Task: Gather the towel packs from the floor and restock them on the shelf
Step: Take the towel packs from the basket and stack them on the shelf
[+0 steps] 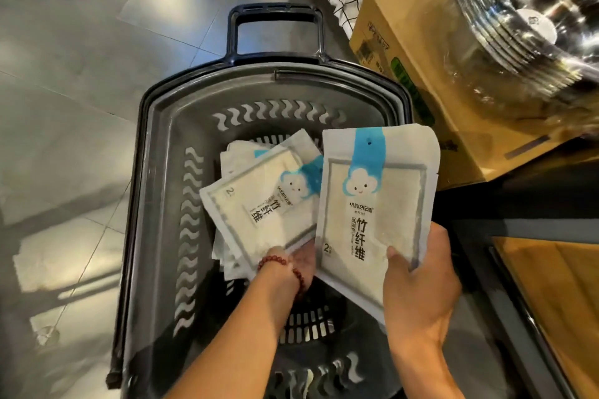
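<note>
While right hand [418, 295] pinches one "yunlei" pack [372, 201], left hand [288, 269] grips second pack [259, 207] — inside basket [162, 191].

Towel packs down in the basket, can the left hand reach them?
Probably yes. The left hand is down inside the open-topped basket, holding the top towel pack; nothing covers the other packs beneath.

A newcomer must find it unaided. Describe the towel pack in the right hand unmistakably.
Find the dark plastic basket on the grey tiled floor. Above its right rim, the right hand holds one white towel pack by its lower edge. Unlike the tilted pack the left hand grips and the pile beneath, it stands upright, blue strip at the top.
</note>
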### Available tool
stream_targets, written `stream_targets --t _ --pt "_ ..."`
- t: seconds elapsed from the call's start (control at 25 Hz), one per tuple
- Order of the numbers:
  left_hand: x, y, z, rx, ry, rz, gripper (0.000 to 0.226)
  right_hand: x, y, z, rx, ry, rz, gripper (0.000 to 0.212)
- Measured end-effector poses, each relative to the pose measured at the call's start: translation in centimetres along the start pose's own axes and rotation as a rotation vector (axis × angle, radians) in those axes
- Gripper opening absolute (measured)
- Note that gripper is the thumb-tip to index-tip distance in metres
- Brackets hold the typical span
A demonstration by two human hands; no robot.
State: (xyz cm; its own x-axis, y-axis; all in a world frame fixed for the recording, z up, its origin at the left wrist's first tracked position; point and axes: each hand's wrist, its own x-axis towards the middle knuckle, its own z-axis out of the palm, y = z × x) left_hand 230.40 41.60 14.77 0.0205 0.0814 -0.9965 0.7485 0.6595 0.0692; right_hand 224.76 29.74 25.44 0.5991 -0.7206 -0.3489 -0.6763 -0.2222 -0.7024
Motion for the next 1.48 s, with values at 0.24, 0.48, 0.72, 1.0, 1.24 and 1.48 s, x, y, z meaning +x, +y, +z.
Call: stream_targets --t 0.24,0.48,0.72,1.0,1.24,1.48 --pt "0.1 8.7 -1.3 1.133 0.186 1.153 0.022 -0.2 -0.2 0.3 -0.022 0.018 -0.028 0.043" --pt "4.9 11.4 1.1 1.835 0.259 1.138 0.094 0.0 0.4 1.8 -0.019 -0.003 0.0 0.044" --pt "3.7 10.5 1.3 1.943 0.452 1.282 0.074 0.2 0.5 1.9 -0.027 -0.018 -0.04 0.043" --pt "-3.6 11.2 -3.3 1.324 0.065 1.074 0.024 0.0 -0.8 -1.3 0.102 -0.086 -0.014 0.038" --pt "-16.2 12.4 -6.9 0.886 -0.049 1.052 0.029 -1.5 -7.5 -8.9 0.324 -0.251 0.045 0.032" --pt "-31.0 13.9 -9.6 0.735 -0.153 1.085 0.02 -6.1 -17.4 -19.1 0.538 -0.393 0.035 0.031"
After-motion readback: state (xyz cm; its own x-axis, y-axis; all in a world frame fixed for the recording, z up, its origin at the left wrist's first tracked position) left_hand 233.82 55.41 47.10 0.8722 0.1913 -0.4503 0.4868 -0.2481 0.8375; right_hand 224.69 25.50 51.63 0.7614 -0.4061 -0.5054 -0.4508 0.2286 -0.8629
